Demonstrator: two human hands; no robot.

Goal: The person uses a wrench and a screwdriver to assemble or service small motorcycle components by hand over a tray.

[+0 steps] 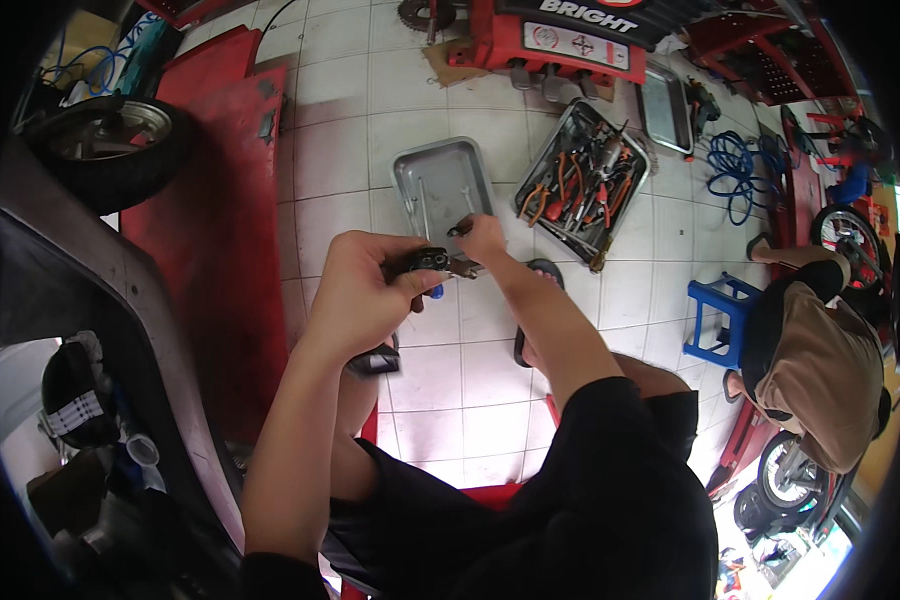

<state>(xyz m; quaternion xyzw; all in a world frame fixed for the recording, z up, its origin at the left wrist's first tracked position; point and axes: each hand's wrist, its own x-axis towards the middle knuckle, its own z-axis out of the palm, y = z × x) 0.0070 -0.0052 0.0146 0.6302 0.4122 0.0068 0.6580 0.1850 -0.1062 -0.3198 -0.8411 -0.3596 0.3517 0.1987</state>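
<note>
My left hand (370, 290) is closed on a small black part (427, 260) with metal fittings; a blue piece (436, 291) shows under the thumb. My right hand (483, 241) is just beyond it, fingers closed round a small dark object (458, 231) I cannot make out, over the lower right of a grey metal tray (440, 150). Long steel tools (421, 195) and a small wrench (467, 194) lie in that tray. To its right is a tray (635, 160) heaped with pliers (560, 180) and other orange, red and black tools.
A red lift platform (200, 300), a wheel (105, 150) and dark bodywork (170, 380) are left. Blue hose (730, 165), an empty tray (667, 108) and a blue stool (715, 320) are right, beside a crouching person (810, 370) near motorbike wheels (785, 475). A red machine (550, 55) stands ahead.
</note>
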